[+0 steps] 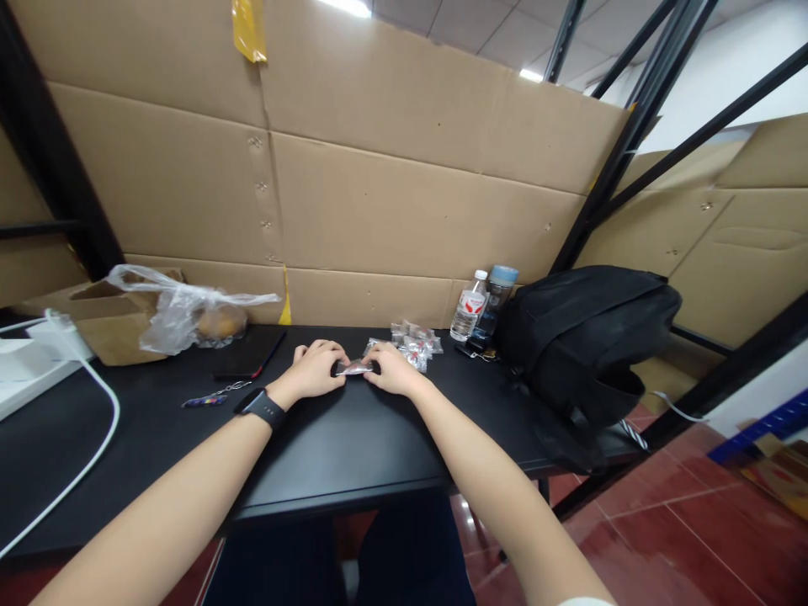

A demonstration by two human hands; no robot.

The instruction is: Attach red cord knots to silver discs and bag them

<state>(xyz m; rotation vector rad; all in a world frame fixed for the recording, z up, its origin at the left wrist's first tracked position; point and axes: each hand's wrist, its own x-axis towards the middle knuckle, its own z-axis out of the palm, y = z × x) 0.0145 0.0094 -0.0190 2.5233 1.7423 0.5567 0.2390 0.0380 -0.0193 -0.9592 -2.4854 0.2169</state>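
Between my two hands, a small clear plastic packet [354, 368] lies at the black tabletop; what is inside it is too small to make out. My left hand [314, 369], with a dark watch on its wrist, has thumb and fingers closed on the packet's left end. On the other end, my right hand [392, 369] pinches it the same way. Just beyond the right hand sits a pile of similar clear packets [417, 343] with bits of red in them. Left of my left hand are a keychain-like strap [205, 401] and a thin dark-and-red item [270, 353].
A water bottle [469, 307], a blue-lidded bottle [498, 296] and a black backpack [581, 345] stand to the right. At left are a cardboard box [117, 324], a tied plastic bag [173, 316] and a white power strip [31, 370] with its cable. Cardboard panels [379, 202] wall the back.
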